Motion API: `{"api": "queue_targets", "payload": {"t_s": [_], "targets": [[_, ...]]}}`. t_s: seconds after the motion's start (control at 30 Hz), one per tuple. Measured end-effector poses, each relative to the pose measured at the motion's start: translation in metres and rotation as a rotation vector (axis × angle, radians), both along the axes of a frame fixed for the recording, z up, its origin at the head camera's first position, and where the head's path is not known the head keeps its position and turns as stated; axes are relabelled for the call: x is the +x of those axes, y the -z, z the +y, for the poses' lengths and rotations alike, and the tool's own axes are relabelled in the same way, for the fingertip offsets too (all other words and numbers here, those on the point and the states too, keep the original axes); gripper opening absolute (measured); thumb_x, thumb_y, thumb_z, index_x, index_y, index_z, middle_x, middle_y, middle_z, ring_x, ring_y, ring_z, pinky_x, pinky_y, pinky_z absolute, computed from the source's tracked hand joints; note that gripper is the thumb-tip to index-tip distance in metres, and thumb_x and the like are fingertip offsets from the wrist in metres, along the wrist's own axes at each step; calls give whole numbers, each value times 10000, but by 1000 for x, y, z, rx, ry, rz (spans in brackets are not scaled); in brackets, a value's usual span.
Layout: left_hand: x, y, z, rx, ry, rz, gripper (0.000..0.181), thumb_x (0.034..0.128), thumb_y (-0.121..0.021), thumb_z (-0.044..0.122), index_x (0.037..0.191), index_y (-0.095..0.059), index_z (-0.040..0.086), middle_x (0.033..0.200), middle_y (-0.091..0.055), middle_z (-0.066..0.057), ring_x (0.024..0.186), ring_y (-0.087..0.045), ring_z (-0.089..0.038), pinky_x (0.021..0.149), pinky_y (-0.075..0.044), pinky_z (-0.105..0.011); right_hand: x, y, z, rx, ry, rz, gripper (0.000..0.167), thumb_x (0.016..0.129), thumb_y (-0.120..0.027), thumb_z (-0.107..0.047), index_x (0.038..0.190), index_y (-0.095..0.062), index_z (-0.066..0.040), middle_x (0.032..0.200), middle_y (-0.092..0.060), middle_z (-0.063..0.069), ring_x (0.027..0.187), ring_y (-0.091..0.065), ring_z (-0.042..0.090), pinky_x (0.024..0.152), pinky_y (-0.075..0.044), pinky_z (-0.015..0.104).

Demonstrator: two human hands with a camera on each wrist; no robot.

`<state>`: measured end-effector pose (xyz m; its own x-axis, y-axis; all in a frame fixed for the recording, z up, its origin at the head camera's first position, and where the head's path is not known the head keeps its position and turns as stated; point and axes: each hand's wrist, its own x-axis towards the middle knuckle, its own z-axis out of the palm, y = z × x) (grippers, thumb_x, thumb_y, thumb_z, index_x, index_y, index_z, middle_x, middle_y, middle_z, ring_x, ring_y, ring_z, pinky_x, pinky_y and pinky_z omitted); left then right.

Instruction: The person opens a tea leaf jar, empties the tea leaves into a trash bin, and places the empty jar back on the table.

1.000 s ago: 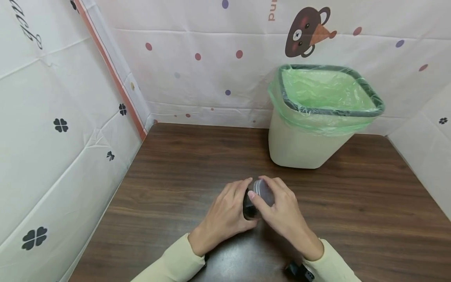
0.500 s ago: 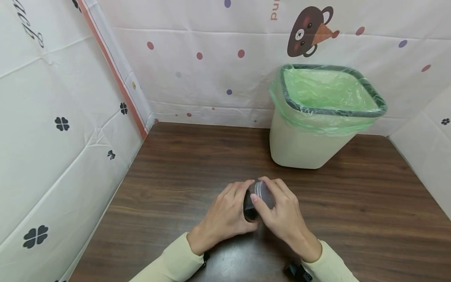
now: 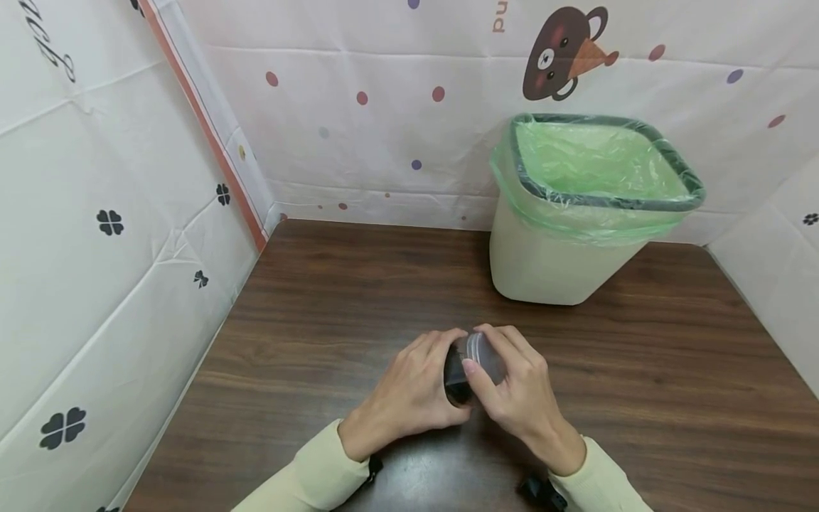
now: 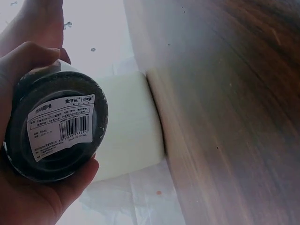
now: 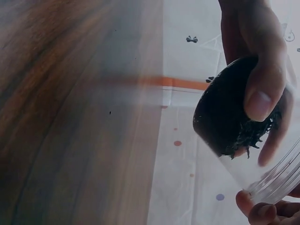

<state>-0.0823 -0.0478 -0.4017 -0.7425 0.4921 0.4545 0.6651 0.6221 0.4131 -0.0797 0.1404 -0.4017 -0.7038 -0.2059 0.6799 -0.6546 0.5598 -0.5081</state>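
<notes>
A clear round plastic jar (image 3: 456, 382) with a black, shredded-looking mass inside is held tilted above the table between my hands. Fingers and thumb of my left hand (image 3: 409, 391) curl round its body. My right hand (image 3: 521, 391) grips the clear ridged lid (image 3: 493, 363) at the other end, which appears seated on the jar. In the left wrist view, the jar's base faces the camera and bears a white barcode label (image 4: 61, 124). From the right wrist view, the black contents (image 5: 225, 108) are packed toward the base, with clear space below the lid.
A cream waste bin (image 3: 550, 270) with a green liner (image 3: 595, 163) stands at the back right of the brown wooden table (image 3: 320, 306). Printed white sheets (image 3: 352, 142) hang behind and at the sides. A dark strapped device (image 3: 540, 491) sits by the right wrist.
Both hands and the jar have shifted slightly right and toward the person. The right hand keeps its grip on the lid, the left its grip on the body.
</notes>
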Motion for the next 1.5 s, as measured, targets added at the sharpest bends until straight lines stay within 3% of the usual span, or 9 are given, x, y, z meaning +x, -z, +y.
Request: {"api": "queue_targets", "payload": {"t_s": [0.23, 0.37, 0.5, 0.67, 0.8, 1.03, 1.27, 1.5], "targets": [[1, -6, -6, 54, 79, -232, 902, 595, -900, 400, 1362, -517, 121, 1219, -617, 37, 1008, -601, -78, 825, -524, -274, -4, -2, -2, -22, -119, 238, 476, 906, -586, -378, 1107, -704, 38, 1036, -673, 123, 804, -657, 221, 648, -543, 332], [1, -8, -9, 76, 119, -331, 881, 609, -896, 408, 1368, -515, 174, 1164, -608, 94, 942, -590, -52, 774, -509, -237, -6, -4, -2, -17, -185, 294, 487, 914, -581, -385, 1084, -706, 53, 1017, -672, 141, 801, -657, 227, 660, -546, 322], [0, -8, -11, 86, 150, -383, 854, 615, -900, 446, 1348, -527, 217, 1099, -599, 149, 900, -586, -30, 749, -494, -205, -7, -7, -2, -4, -232, 328, 501, 913, -579, -394, 1076, -705, 62, 995, -668, 144, 792, -656, 226, 665, -554, 316], [-1, -6, -12, 93, 161, -402, 863, 622, -896, 473, 1358, -522, 223, 1103, -599, 160, 912, -589, -24, 759, -496, -206, -9, -9, -1, -1, -265, 327, 519, 919, -586, -411, 1090, -698, 66, 996, -660, 143, 796, -655, 226, 675, -554, 309], [-1, -6, -12, 94, 174, -388, 863, 632, -892, 462, 1365, -508, 214, 1106, -588, 153, 911, -589, -25, 760, -496, -199, -8, -8, 2, 3, -289, 257, 524, 921, -604, -417, 1135, -683, 55, 1034, -649, 132, 843, -650, 220, 729, -546, 282], [-1, -4, -12, 83, 168, -347, 894, 624, -889, 420, 1389, -485, 193, 1147, -576, 118, 951, -574, -42, 795, -495, -214, -3, -10, 6, -28, -336, 26, 537, 862, -721, -305, 1288, -625, 8, 1159, -625, 101, 1007, -630, 210, 870, -493, 245], [1, -3, -11, 41, 130, -257, 906, 623, -884, 397, 1389, -498, 108, 1166, -593, 35, 968, -569, -71, 816, -507, -243, 1, -11, 9, -33, -311, -118, 626, 763, -777, -195, 1349, -599, -65, 1232, -613, 54, 1049, -609, 181, 792, -501, 268], [2, -1, -9, -3, 89, -117, 921, 618, -890, 428, 1385, -506, 93, 1173, -611, 4, 1013, -595, -122, 870, -520, -292, 2, -11, 10, -34, -228, -232, 545, 811, -760, -187, 1337, -616, -163, 1244, -618, -15, 1005, -602, 154, 688, -511, 289]]}}
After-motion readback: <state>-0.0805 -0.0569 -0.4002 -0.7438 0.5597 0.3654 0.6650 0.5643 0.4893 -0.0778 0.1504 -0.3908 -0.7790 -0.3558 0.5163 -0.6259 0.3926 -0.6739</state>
